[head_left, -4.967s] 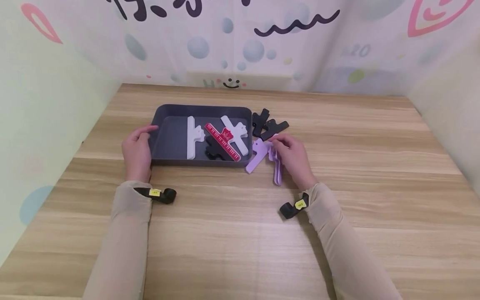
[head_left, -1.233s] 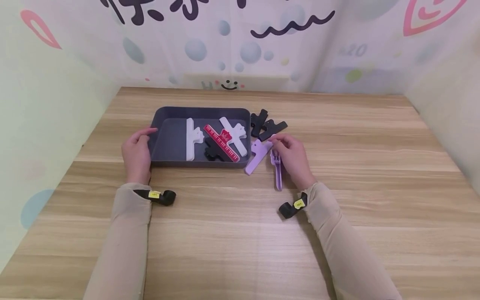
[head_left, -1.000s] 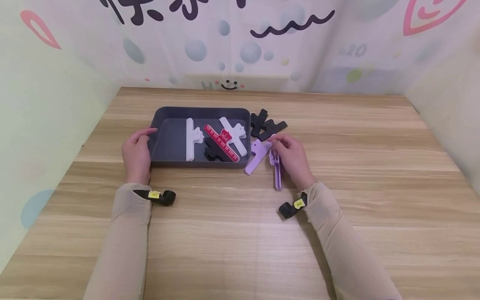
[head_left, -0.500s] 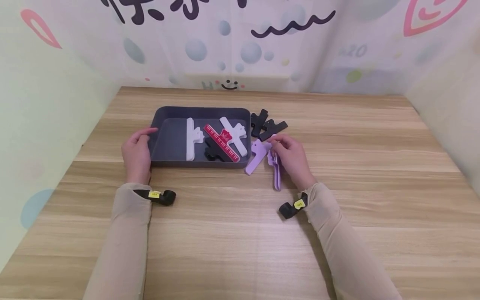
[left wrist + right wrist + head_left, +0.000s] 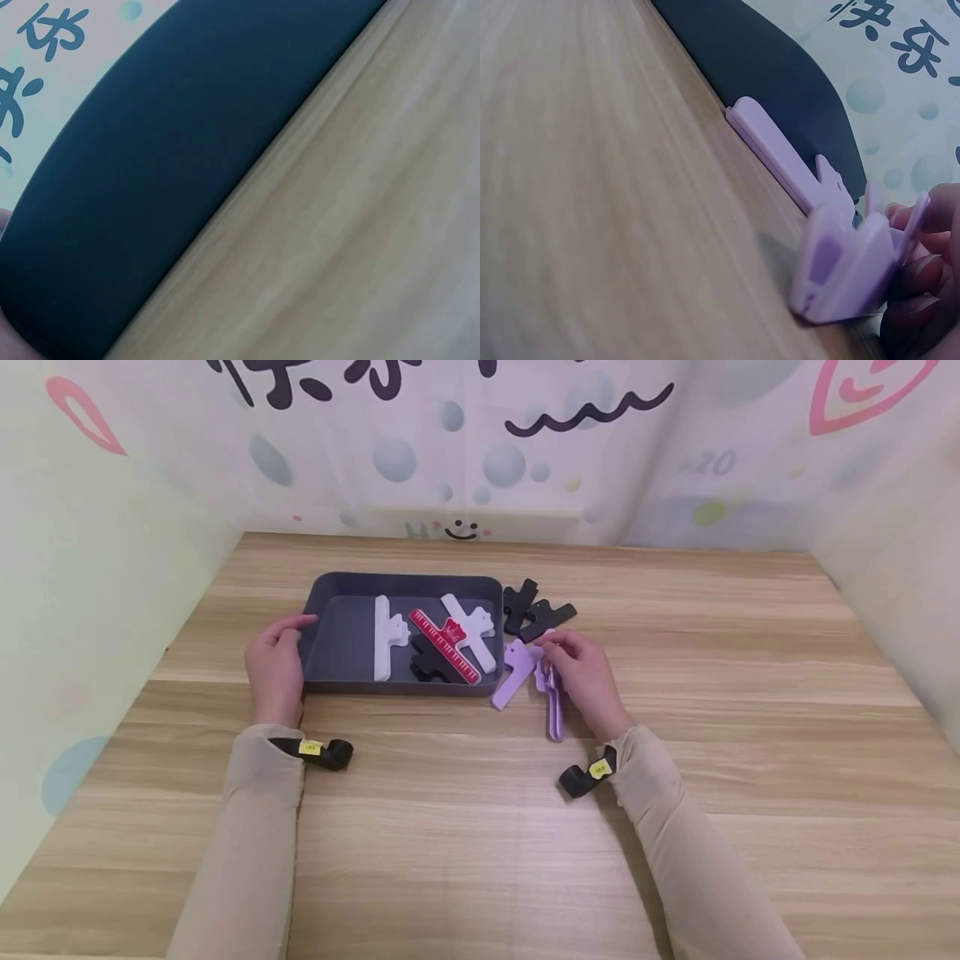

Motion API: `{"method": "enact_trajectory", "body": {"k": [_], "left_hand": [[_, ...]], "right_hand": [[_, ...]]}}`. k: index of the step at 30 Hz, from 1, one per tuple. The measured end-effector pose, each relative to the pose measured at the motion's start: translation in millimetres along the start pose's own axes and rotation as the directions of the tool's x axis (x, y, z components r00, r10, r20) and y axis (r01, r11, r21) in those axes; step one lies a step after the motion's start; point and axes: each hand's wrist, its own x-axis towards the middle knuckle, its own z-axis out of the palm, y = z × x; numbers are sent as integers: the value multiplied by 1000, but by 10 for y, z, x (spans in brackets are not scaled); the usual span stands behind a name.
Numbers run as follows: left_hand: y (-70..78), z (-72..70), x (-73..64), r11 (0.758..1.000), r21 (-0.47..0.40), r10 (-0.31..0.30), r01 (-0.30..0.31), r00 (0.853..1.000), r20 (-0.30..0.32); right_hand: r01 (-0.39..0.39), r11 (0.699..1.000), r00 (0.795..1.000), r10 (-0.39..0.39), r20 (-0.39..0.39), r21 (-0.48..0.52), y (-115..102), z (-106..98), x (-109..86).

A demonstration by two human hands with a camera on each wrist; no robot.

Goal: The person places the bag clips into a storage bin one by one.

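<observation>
My left hand [image 5: 274,672] grips the left end of a dark grey tray [image 5: 352,687], fingers at its rim. In the left wrist view the tray wall [image 5: 165,157] fills much of the frame, with only bits of the hand at the left edge. By the tray's right end, my right hand [image 5: 591,678] pinches a purple clip [image 5: 555,710] by its handles. The right wrist view shows this clip [image 5: 847,270] close over the table, its long bars parted. A second purple clip [image 5: 512,681] lies beside it, against the tray's right front corner.
Inside the tray lie two white clips [image 5: 382,647], a red clip with a piano-key pattern [image 5: 442,643] and a black clip [image 5: 426,667] partly beneath it. Black clips [image 5: 553,620] lie on the wooden table [image 5: 450,827] behind my right hand. A printed curtain [image 5: 315,477] hangs behind.
The held purple clip has turned in my right fingers: about a second ago mostly one bar's hollow side showed, now both bars show edge-on. Hands and tray stay in place.
</observation>
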Motion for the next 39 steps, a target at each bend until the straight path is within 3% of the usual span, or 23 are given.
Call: {"method": "enact_trajectory", "body": {"k": [39], "left_hand": [[-3,5,0,1000,13,-16,16,1000,-4]], "right_hand": [[-12,998,1000,13,20,-57,5,-6,-5]]}}
